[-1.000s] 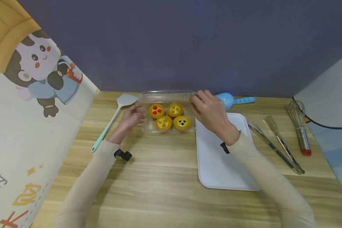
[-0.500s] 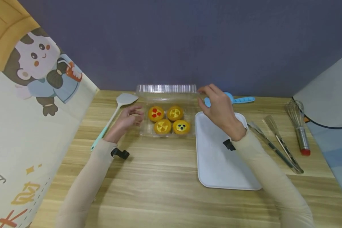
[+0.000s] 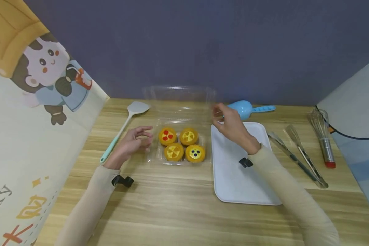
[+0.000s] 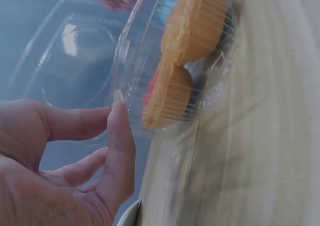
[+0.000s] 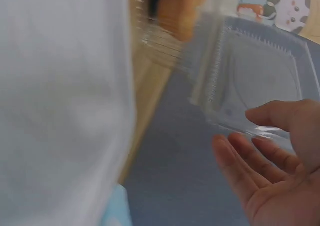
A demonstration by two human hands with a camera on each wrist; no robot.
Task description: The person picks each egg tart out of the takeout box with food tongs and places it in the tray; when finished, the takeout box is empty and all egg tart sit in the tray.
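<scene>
A clear plastic clamshell container (image 3: 179, 163) stands on the table with its lid (image 3: 181, 102) raised at the back. Several egg tarts (image 3: 173, 152) sit inside, one topped with red pieces, another with dark ones. My left hand (image 3: 130, 142) is at the container's left side; in the left wrist view, its thumb and index finger pinch the rim. Beside the lid's right edge is my right hand (image 3: 230, 124), thumb and fingers bent but apart. The right wrist view shows the lid's edge near the gap between them, with no firm hold visible.
A white tray (image 3: 240, 181) lies right of the container, with a blue scoop (image 3: 244, 109) behind it. Tongs (image 3: 295, 160) and a whisk (image 3: 324, 140) lie farther right. At left rests a spatula (image 3: 123, 128) with a green handle. A dark wall (image 3: 184, 44) closes the back.
The container and tarts have slid toward me, with the left hand moving along. The lid has swung farther back. My right hand has moved slightly right and lower, away from the lid.
</scene>
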